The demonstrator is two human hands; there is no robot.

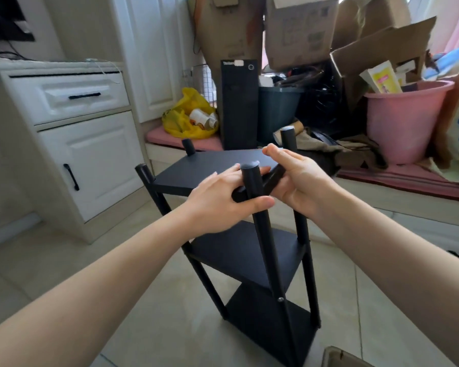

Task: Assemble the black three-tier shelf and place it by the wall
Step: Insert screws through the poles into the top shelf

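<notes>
The black three-tier shelf (pixel 247 250) stands upright on the tiled floor in front of me, its boards joined by round black posts. My left hand (pixel 220 202) grips the top board at its near right corner, fingers lying on the board and thumb under the edge, beside the near post (pixel 251 178). My right hand (pixel 294 178) holds the same board's right edge from the side, fingers reaching toward the far right post (pixel 288 139). The middle and bottom boards show below my wrists.
A white cabinet (pixel 90 154) with drawer and door stands at left. Behind the shelf a low ledge holds a yellow bag (pixel 186 115), a black computer tower (pixel 239 104), a pink bucket (pixel 406 120) and stacked cardboard boxes (pixel 355 35). A box corner (pixel 339 357) pokes in at bottom right.
</notes>
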